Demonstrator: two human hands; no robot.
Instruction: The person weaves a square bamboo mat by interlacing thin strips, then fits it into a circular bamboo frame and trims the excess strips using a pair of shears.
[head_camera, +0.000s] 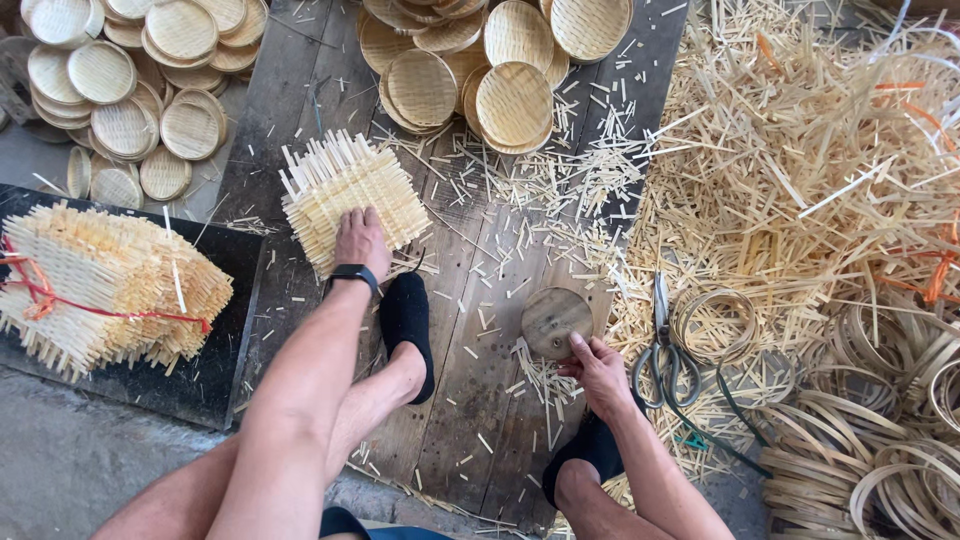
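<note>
My left hand (361, 240) presses flat on a square woven bamboo mat (345, 190) with loose strip ends, lying on the wooden boards (480, 400). A black watch sits on that wrist. My right hand (598, 368) grips the near edge of a round wooden disc (552, 318) resting on the boards. Both my feet in black socks (407, 318) rest on the boards between the hands.
Large scissors (662, 350) lie right of the disc. Bamboo offcuts (800, 170) pile up on the right, with coiled bamboo hoops (880, 440) below. Round woven trays (470, 60) stack at the top. A tied bundle of woven mats (100, 285) sits at left.
</note>
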